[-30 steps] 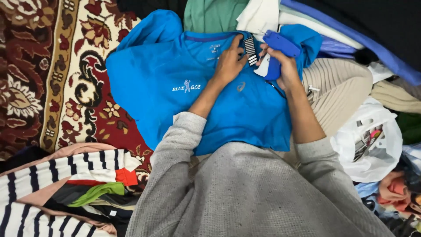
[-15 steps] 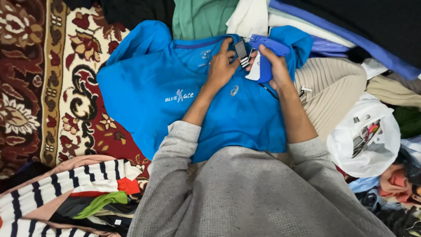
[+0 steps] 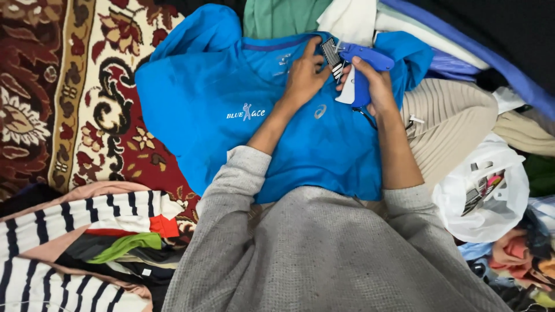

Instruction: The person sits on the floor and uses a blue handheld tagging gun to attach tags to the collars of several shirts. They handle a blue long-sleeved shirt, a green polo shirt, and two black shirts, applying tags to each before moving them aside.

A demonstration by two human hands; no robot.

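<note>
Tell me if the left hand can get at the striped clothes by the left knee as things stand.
Probably yes. The left hand lies on the blue shirt near its collar, apparently holding nothing, and the striped clothes lie uncovered beside that arm. Only the blue shirt sits between, flat.

A bright blue sports shirt point(image 3: 231, 98) lies spread flat, collar toward twelve o'clock. At one o'clock of its collar, a blue tagging gun point(image 3: 363, 69) points toward nine o'clock.

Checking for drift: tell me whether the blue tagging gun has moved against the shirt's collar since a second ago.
Cannot tell. The blue tagging gun sits in the right hand at the blue shirt's collar as before; its shift in frame matches the camera's own movement.
</note>
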